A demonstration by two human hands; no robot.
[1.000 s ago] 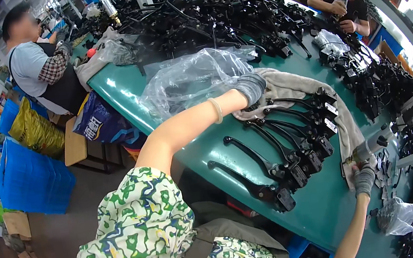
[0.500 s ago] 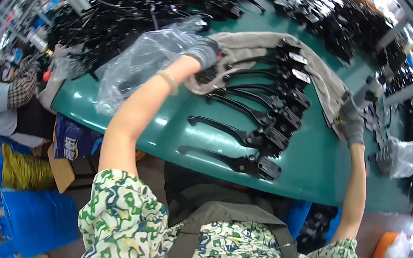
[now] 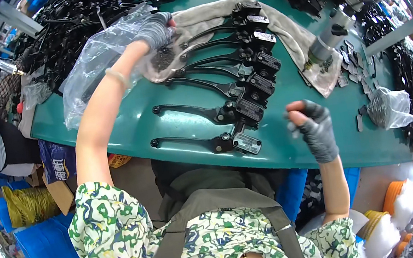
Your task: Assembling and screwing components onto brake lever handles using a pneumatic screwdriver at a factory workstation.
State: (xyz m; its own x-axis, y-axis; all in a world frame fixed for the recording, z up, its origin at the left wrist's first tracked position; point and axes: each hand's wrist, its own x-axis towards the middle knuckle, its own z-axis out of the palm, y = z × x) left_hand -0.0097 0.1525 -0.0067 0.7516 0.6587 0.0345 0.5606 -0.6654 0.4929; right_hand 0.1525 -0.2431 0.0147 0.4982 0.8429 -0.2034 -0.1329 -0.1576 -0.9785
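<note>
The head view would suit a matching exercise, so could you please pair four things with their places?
Things
1. Gray-gloved left hand
2. Gray-gloved right hand
3. Long curved black levers
4. Silver cylindrical tool

Places
A. Tip near the right end of the long gray cloth
B. In a row between the hands
C. Near the cloth's left end
D. Over bare green tabletop, right of the row

Pairs: 1-C, 2-D, 3-B, 4-A

The green table [image 3: 279,151] bears black levers [image 3: 249,109], grey cloth [image 3: 285,34], clear plastic [image 3: 94,63].
</note>
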